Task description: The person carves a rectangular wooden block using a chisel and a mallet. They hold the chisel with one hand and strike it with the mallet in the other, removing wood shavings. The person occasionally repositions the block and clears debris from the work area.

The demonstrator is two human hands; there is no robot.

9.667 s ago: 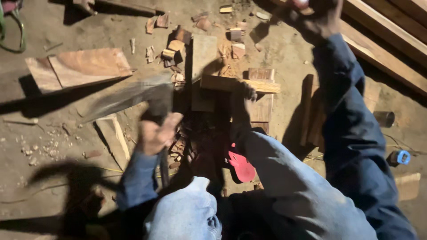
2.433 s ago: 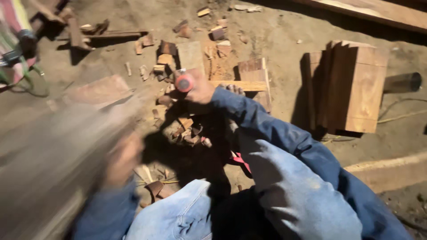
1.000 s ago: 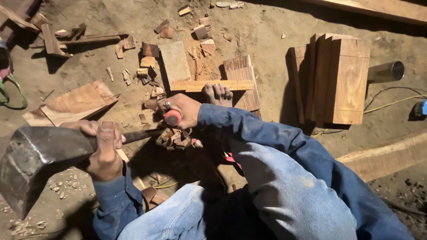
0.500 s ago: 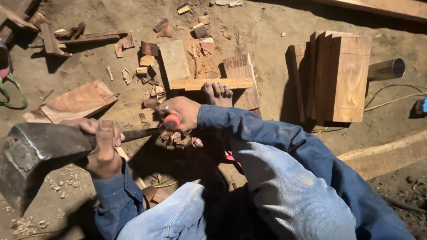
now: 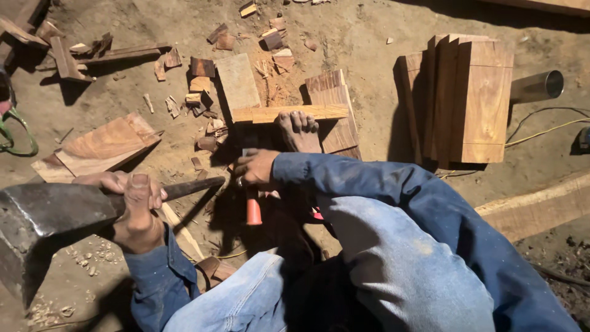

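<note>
Left hand (image 5: pixel 136 209) grips the dark iron hammer (image 5: pixel 52 215), raised near the lens; right hand (image 5: pixel 257 167) is closed on the red-handled steel chisel (image 5: pixel 252 206), its tip hidden. A glancing blow could strike the bare foot (image 5: pixel 299 130) pinning the pale rough-sawn wooden strip (image 5: pixel 289 113). Beyond stand smooth stacked reddish wooden blocks (image 5: pixel 470 98).

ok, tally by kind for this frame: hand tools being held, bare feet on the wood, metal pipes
Hammer, in left hand: 1
Orange-handled tool, in right hand: 1
Bare foot on plank: 1
Metal pipe: 1
Total: 4
</note>
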